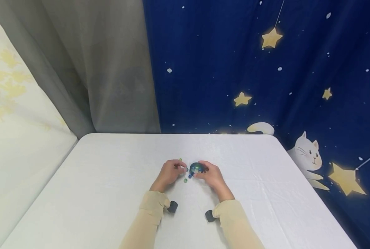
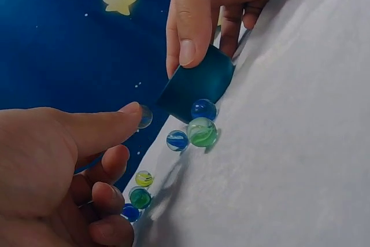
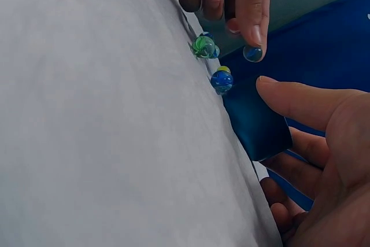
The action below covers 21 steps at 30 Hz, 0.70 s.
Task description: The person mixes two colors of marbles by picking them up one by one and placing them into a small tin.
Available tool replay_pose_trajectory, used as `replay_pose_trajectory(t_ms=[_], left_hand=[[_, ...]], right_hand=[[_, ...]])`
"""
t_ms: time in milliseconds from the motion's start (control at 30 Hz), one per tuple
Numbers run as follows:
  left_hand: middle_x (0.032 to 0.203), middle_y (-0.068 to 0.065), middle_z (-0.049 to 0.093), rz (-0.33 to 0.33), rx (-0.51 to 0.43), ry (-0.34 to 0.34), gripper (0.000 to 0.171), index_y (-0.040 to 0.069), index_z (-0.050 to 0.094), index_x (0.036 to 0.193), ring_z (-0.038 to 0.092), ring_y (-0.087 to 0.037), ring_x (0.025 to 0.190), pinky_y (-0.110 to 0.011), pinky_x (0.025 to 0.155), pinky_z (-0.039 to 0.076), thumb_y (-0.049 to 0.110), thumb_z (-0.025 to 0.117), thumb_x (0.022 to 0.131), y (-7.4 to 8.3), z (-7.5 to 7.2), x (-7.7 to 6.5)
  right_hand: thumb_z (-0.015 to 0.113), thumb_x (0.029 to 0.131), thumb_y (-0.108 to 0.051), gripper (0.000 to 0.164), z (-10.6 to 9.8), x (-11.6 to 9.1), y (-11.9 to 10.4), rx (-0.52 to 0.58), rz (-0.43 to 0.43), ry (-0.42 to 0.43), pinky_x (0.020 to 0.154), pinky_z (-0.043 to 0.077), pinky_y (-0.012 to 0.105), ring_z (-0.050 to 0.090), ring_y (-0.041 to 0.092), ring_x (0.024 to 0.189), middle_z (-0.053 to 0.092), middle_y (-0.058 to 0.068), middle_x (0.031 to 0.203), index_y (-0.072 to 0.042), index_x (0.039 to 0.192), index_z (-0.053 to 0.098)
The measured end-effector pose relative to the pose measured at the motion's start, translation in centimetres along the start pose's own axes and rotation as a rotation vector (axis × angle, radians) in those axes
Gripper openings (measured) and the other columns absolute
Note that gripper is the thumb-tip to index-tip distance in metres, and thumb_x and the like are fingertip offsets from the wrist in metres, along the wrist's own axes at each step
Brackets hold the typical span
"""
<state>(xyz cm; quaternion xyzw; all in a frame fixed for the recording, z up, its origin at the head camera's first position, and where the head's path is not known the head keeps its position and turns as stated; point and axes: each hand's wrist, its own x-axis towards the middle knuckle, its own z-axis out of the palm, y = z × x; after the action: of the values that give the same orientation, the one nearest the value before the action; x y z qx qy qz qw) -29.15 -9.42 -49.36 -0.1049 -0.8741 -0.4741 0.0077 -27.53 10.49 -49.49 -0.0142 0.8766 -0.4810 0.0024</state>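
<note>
My left hand pinches a clear marble with blue in it between thumb and finger, raised beside the mouth of a small teal bowl. My right hand grips that bowl from its right side, thumb on the near wall and fingers behind. Marbles show inside the bowl in the head view. Loose on the cloth just in front of the bowl lie a green marble and blue marbles, one of them close against the bowl. A yellow marble lies farther off, near the left fingers.
A white cloth covers the table. Beyond its far edge hang a grey curtain and a dark blue curtain with stars. Dark wrist cameras stick out from both cuffs.
</note>
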Motion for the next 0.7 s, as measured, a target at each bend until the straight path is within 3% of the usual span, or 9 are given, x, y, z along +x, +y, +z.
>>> replay_pose_trajectory(t_ms=[433,700], left_hand=[[0.081,0.0,0.058,-0.002,-0.172,0.066,0.01,0.013,0.075,0.096,0.051,-0.017,0.078,-0.032,0.071,0.042,0.014,0.071,0.087,0.7,0.18,-0.16],[0.079,-0.001,0.056,-0.038,-0.207,0.105,0.01,0.015,0.075,0.097,0.05,-0.019,0.076,-0.033,0.07,0.041,0.018,0.072,0.088,0.78,0.68,-0.2]], right_hand=[[0.082,0.076,-0.019,0.057,-0.15,-0.27,0.19,0.002,0.002,-0.006,0.1,0.038,0.052,0.052,0.037,0.123,0.059,0.012,0.131,-0.013,0.129,0.062],[0.082,0.076,-0.018,0.057,-0.2,-0.45,0.13,-0.004,-0.004,-0.01,0.1,0.038,0.053,0.052,0.037,0.122,0.06,0.012,0.131,-0.012,0.128,0.062]])
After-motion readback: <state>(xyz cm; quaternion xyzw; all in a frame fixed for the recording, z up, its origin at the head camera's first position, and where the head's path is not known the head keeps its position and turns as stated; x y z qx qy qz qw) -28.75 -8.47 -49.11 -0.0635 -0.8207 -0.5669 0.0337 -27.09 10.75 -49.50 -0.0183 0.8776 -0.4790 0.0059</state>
